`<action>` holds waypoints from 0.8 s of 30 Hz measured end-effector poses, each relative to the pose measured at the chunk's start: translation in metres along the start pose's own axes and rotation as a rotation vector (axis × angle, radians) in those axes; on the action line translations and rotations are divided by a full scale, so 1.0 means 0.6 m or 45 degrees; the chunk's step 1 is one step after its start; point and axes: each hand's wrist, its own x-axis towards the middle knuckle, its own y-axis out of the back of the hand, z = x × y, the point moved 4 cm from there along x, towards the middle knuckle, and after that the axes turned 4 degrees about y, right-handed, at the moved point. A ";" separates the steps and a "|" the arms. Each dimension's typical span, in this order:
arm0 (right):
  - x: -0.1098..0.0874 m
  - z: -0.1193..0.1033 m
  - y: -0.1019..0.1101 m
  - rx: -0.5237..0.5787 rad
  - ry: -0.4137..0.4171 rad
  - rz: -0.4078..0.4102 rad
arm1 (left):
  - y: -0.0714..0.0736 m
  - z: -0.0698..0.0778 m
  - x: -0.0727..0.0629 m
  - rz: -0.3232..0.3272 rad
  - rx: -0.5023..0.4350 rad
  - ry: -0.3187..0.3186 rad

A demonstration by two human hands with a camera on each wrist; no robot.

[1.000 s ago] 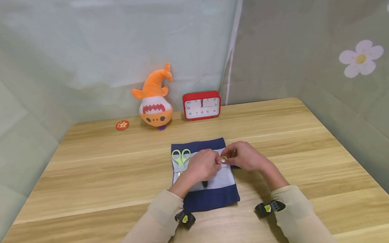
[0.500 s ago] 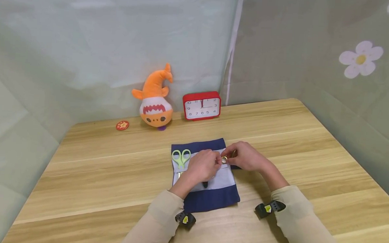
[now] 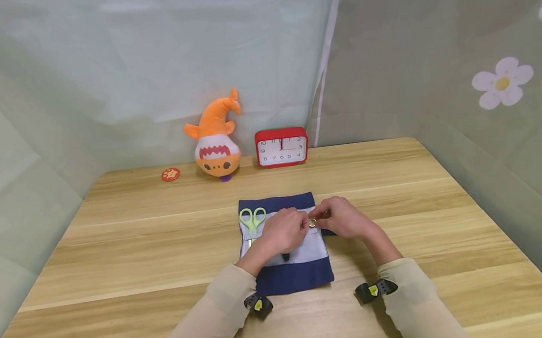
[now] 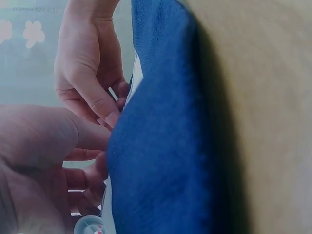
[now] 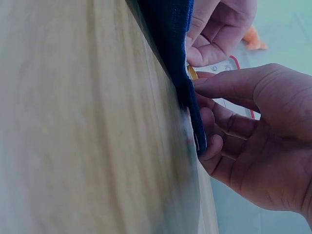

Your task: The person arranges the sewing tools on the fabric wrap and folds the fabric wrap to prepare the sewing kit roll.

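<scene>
An unrolled navy and grey fabric pouch [image 3: 293, 282] lies on the table. Across its grey inside runs a band, with green-handled scissors [image 3: 252, 219] tucked under it at the left. My left hand [image 3: 284, 229] bends over the pouch's middle, fingertips pinching its fabric near the band. A small round gold-rimmed piece [image 3: 312, 222] is between the fingertips of my right hand [image 3: 341, 217], at the pouch's right side. In the right wrist view only a gold sliver [image 5: 192, 73] of it shows. A black-tipped tool [image 3: 286, 257] pokes out below my left hand, which hides the rest.
At the back of the wooden table [image 3: 149, 254] stand a red clock [image 3: 281, 148] and an orange plush shark [image 3: 216, 141]. A round red disc [image 3: 170, 174] lies left of the plush. Fabric walls [image 3: 167, 58] enclose the back and sides.
The gold-rimmed piece has turned and shifted very slightly toward me, so its rim shows more. Both hands stay almost in place, and the scissors and pouch have not moved.
</scene>
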 end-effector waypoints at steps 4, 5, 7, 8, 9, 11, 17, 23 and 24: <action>0.001 0.000 -0.001 0.020 -0.012 0.007 | 0.002 0.000 -0.001 0.002 -0.030 0.000; 0.001 0.000 -0.002 0.027 -0.016 0.008 | 0.002 0.000 -0.001 -0.001 -0.043 0.002; 0.002 0.000 -0.002 0.039 -0.020 0.005 | 0.003 -0.001 -0.002 -0.004 -0.064 0.005; 0.002 0.000 -0.002 0.040 -0.020 0.004 | 0.003 -0.001 -0.002 -0.006 -0.072 0.004; 0.002 0.000 -0.002 0.041 -0.021 0.003 | 0.003 -0.001 -0.002 -0.006 -0.078 0.004; 0.002 0.001 -0.002 0.043 -0.023 0.000 | 0.003 -0.001 -0.002 -0.006 -0.083 -0.001; 0.002 0.000 -0.002 0.042 -0.012 -0.013 | 0.002 -0.001 -0.002 -0.001 -0.071 -0.012; 0.002 -0.001 -0.003 0.031 0.005 -0.025 | 0.001 -0.002 -0.002 -0.002 -0.053 0.003; 0.002 -0.002 -0.003 0.025 0.005 -0.034 | 0.001 -0.002 -0.001 -0.003 -0.052 0.005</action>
